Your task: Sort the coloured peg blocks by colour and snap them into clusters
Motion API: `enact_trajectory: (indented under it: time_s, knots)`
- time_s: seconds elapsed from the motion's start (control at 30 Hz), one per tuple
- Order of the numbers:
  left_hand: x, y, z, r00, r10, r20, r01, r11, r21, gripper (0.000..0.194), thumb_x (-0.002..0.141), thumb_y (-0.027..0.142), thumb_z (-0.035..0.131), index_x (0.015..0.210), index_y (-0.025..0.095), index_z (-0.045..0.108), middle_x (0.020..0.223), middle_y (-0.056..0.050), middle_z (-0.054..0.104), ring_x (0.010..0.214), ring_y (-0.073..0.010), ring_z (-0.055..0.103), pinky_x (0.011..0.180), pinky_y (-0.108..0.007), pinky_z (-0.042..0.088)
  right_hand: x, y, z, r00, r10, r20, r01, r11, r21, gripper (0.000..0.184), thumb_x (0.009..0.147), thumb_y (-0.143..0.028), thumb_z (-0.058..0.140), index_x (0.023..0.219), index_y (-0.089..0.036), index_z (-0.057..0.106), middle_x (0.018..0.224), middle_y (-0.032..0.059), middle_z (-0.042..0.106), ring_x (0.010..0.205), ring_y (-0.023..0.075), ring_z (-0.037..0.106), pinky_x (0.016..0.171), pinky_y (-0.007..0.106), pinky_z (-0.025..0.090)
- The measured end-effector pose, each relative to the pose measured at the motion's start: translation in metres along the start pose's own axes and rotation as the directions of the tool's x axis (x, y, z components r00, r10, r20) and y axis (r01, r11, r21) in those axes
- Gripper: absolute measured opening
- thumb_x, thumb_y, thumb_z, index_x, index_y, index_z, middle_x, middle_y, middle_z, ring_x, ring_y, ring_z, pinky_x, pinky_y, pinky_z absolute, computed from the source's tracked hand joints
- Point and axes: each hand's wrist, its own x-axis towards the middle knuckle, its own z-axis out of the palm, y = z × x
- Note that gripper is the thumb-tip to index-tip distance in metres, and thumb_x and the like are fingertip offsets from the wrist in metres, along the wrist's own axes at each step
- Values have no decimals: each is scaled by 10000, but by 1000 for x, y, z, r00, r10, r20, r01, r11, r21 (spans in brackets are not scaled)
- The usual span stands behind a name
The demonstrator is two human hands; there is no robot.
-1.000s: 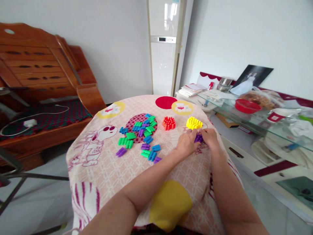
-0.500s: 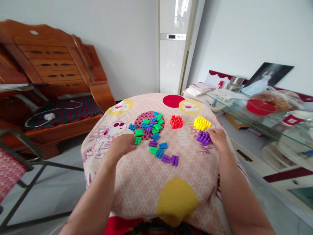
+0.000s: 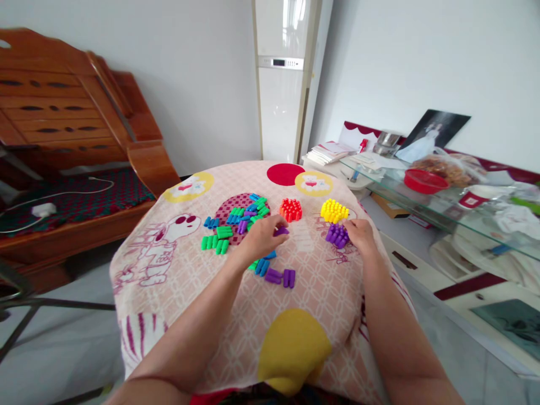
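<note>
Between the thumb and fingers of my left hand [image 3: 262, 237] is a purple toy block [image 3: 280, 231], held above the tablecloth. My right hand [image 3: 359, 234] pinches at the right edge of a standing cluster of purple blocks [image 3: 337, 236]; its fingertips are partly hidden. Just behind that cluster stands a tight group of yellow blocks [image 3: 334, 211]. A similar red group [image 3: 291, 210] stands to its left. Loose green blocks [image 3: 221, 246], blue blocks [image 3: 262, 267] and purple blocks [image 3: 289, 278] lie around my left hand, which hides some of them.
A patterned cloth [image 3: 202, 337] covers the round table. On the right, a glass-topped cabinet carries a red bowl [image 3: 426, 181], papers [image 3: 329, 152] and a cup [image 3: 476, 197]. A wooden bench [image 3: 63, 112] stands at the left, a tall white cabinet unit [image 3: 282, 107] behind.
My left hand has moved right from the green blocks and now holds a purple block. My right hand stays by the purple cluster. The whole view has shifted, so things appear farther left.
</note>
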Motion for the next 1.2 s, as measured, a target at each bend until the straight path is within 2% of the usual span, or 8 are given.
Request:
enact_trajectory:
  time_s: [0.17,0.33,0.43,0.6,0.8,0.97,1.1,1.2]
  knots:
    - [53,25,53,984,146,101,-153,986,72,308,810,171,635,1107,184,716,1090,-69,748,1003,-204,686,915,-299,513,0,1,1,1000,-14,-17,15,999,34,375,879,-351,482,716,-139,745,693,94,700,672,195,594,587,276,336]
    - [88,39,86,979,90,182,-129,968,215,319,793,86,586,1074,129,729,1056,-105,752,985,-212,692,862,-277,518,1,1,3,1000,-15,-9,16,1000,24,393,896,-371,485,671,-153,722,696,102,695,691,212,606,593,291,335]
    - [102,44,96,969,89,230,-146,958,245,313,762,81,597,1030,135,750,1049,-105,755,994,-220,690,876,-281,511,2,1,2,1000,-15,-4,15,1000,-3,391,906,-369,485,668,-160,713,711,104,697,702,219,605,603,298,335]
    - [110,47,101,956,124,266,-172,971,165,319,765,139,612,1049,144,759,1029,-106,761,965,-245,694,849,-301,518,2,-1,1,1000,-21,1,21,1000,-14,388,916,-364,485,671,-166,711,715,106,705,701,220,603,602,297,337]
    - [107,47,105,958,71,277,-77,997,9,480,736,58,610,1208,118,670,1044,-85,754,921,-184,700,789,-241,524,2,1,3,999,-32,-18,31,999,-7,380,911,-360,492,684,-167,728,724,109,719,694,221,605,586,293,327]
    - [96,40,93,981,44,191,-32,998,-62,480,779,63,592,1257,82,630,1155,-133,719,972,-185,691,822,-254,535,1,4,6,999,-37,-23,37,999,-4,395,909,-363,474,719,-157,752,739,116,722,715,221,618,596,292,331]
    - [82,12,54,1000,15,15,-15,999,48,463,752,27,537,1180,138,677,1143,-95,722,1038,-192,668,918,-280,512,0,3,5,1000,-27,-13,26,1000,-14,414,908,-367,456,773,-127,765,762,116,722,720,208,615,598,286,325]
    - [70,-26,19,980,-125,-152,150,975,166,369,808,100,525,1146,138,668,1115,-99,716,1040,-209,657,926,-303,502,0,0,3,1000,-18,1,18,999,-39,420,907,-361,452,788,-110,768,767,123,723,711,202,610,595,283,323]
